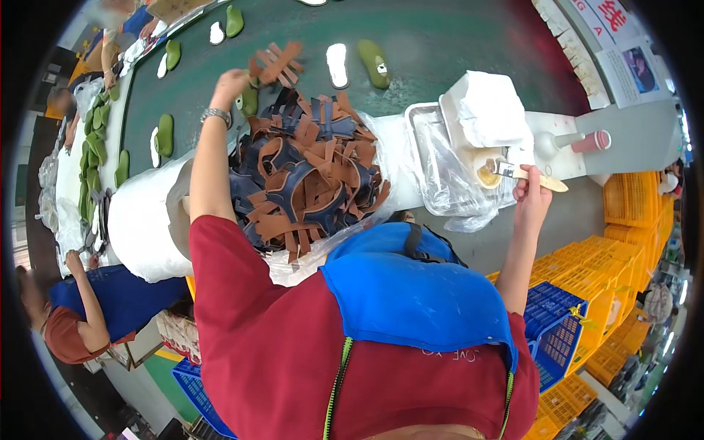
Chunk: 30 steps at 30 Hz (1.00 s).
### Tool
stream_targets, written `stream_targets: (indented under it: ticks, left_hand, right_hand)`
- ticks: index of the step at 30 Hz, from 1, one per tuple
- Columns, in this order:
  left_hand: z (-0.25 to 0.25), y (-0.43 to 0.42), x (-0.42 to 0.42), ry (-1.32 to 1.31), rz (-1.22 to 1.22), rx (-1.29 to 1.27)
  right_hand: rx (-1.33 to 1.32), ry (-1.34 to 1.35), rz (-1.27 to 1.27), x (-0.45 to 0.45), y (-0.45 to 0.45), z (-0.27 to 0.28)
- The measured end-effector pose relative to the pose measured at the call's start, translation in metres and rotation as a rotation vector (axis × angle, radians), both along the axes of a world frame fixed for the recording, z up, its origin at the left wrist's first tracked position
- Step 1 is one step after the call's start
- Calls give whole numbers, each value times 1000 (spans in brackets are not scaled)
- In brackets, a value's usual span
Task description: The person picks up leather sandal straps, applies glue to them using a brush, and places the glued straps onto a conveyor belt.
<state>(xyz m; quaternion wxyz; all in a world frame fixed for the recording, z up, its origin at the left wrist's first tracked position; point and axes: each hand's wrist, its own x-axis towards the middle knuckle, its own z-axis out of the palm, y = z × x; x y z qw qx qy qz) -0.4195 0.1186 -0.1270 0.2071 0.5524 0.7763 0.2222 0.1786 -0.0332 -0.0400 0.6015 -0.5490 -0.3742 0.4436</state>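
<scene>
My left hand (pixel 232 85) reaches over the green belt, fingers pinched at the near end of a brown strappy sandal upper (pixel 279 63). Just below that hand lies a green sole (pixel 248 103). Blue and brown sandal uppers (pixel 304 172) are heaped in front of my chest. With its fingers wrapped around the pale handle, my right hand (pixel 533 192) holds a flat brush (pixel 550 181). The bristles sit at the mouth of a small cup (pixel 485 176) with yellowish contents, beside a plastic-lined metal tray (pixel 429 161).
White and green soles (pixel 373 63) lie on the green belt (pixel 308 22). A white bottle with a pink end (pixel 587 141) rests at right. Yellow crates (pixel 631 198) and a blue crate (pixel 557 323) stand at lower right. Another person (pixel 88 312) works at left.
</scene>
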Motion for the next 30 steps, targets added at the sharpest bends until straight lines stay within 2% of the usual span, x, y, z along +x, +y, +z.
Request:
stream_targets:
  ticks: [1,3,4,5,8,11,13,14,15,17,18,19,21,22,24,25,27,30]
  left_hand:
    - [7,-13,20,-80,-99,-112]
    - [-13,-21,32,-37,-438,-240]
    - [-22,-25,39,-67,-445,-286]
    - [-29,-30,46,-104,-404,-227]
    - [-46,-28,47,52,-339,-49]
    - [-30,-31,45,52,-321,87]
    - [-3,-35,35,1,-102,248]
    - [-5,-30,15,4,-8,479]
    - [16,-35,7,-172,-20,636]
    - [66,-53,10,-530,64,745]
    - [83,-54,12,-707,50,881]
    - [89,-55,3,-891,51,899]
    - [104,-65,-1,-1121,11,750]
    - [109,-79,17,-1323,25,601]
    - [76,-73,37,-1324,-248,393]
    - [91,-86,75,-1526,-414,52]
    - [92,-115,167,-1655,-425,-110]
    - [91,-144,265,-1759,-622,-371]
  right_hand:
    - [-2,-14,6,-4,-1,-1]
    - [-33,-32,8,-14,-1,1]
    - [-35,-38,14,-17,0,1]
    - [-38,-43,19,-21,1,2]
    - [-29,-53,36,-34,2,7]
    - [-36,-68,32,-46,-1,8]
    - [-23,-100,39,-49,-3,9]
    - [-17,-115,40,-51,-4,9]
    - [-13,-114,24,-53,-5,9]
    - [-3,-111,-4,-56,-5,11]
    - [-36,-78,-11,-60,-5,18]
    - [-24,-53,3,-63,-5,23]
    - [6,-1,38,-66,0,29]
    - [61,38,87,-66,4,31]
    - [172,121,185,-64,16,32]
    - [253,46,239,-69,20,36]
    - [414,-112,340,-88,28,50]
    - [536,-44,722,-103,39,66]
